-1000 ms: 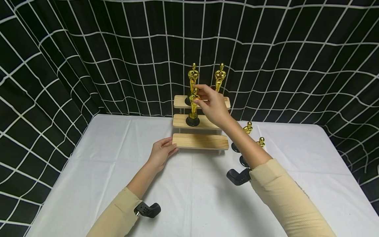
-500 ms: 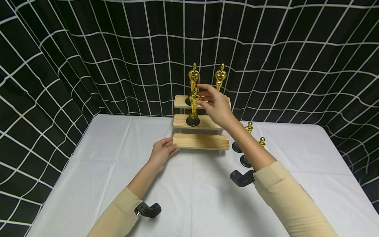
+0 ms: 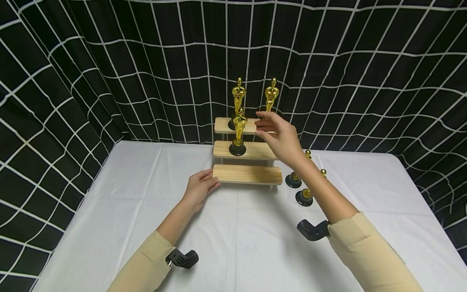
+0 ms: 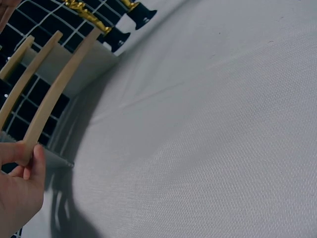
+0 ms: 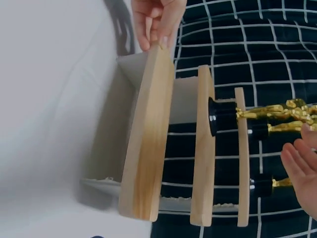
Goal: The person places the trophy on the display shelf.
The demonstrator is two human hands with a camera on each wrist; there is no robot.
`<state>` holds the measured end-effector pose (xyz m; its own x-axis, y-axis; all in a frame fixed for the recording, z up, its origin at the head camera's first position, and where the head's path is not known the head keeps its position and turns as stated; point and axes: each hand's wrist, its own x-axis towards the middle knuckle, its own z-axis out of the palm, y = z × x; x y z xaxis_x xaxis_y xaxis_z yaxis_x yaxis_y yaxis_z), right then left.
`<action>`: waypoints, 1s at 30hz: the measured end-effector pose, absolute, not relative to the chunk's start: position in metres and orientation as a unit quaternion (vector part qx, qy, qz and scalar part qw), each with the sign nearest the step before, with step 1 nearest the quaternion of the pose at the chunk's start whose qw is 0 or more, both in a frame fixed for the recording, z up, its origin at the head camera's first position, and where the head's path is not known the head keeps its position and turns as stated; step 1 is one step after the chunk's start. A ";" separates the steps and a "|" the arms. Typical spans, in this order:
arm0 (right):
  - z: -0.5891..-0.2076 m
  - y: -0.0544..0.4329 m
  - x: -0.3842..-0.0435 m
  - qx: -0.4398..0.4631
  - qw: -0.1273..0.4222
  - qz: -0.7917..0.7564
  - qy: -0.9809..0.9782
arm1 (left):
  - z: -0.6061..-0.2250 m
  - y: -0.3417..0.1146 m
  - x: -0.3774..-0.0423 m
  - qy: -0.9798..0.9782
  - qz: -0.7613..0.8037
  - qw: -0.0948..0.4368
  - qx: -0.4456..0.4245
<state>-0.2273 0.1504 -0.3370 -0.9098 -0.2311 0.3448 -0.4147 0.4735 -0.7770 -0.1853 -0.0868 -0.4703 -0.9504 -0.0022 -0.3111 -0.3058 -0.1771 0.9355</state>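
A three-step wooden display shelf (image 3: 251, 174) stands at the middle of the white table. My left hand (image 3: 198, 188) pinches the left end of its lowest board between thumb and fingers, as the left wrist view also shows. One gold statuette trophy (image 3: 239, 125) stands upright on the left of the middle board. Behind it, the top board bears a left trophy (image 3: 238, 93) and a right trophy (image 3: 271, 92). My right hand (image 3: 281, 137) hovers right of the middle trophy, fingers loosely bent and holding nothing. The right wrist view shows those fingers (image 5: 299, 161) apart from the trophies.
Two more trophies stand on the table right of the shelf: a farther one (image 3: 293, 180) and a nearer one (image 3: 305, 197). My right forearm partly hides both. A black cloth with a white grid (image 3: 175, 69) hangs behind the table (image 3: 146, 194).
My right hand has let go of the trophy on the middle board and drawn away to the right. That trophy stays upright in place. My left hand has not moved.
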 end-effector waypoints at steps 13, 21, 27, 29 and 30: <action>-0.339 0.177 -0.203 0.188 0.119 0.484 -0.846 | -0.471 -0.087 -0.184 0.633 0.758 0.099 -0.120; -0.340 0.195 -0.192 0.193 0.141 0.482 -0.843 | -0.472 -0.087 -0.185 0.632 0.758 0.098 -0.126; -0.340 0.211 -0.183 0.188 0.151 0.468 -0.850 | -0.473 -0.087 -0.185 0.634 0.757 0.098 -0.123; -0.340 0.216 -0.180 0.185 0.155 0.464 -0.853 | -0.473 -0.087 -0.185 0.633 0.758 0.099 -0.122; -0.341 0.219 -0.179 0.183 0.158 0.462 -0.853 | -0.472 -0.087 -0.185 0.632 0.758 0.099 -0.122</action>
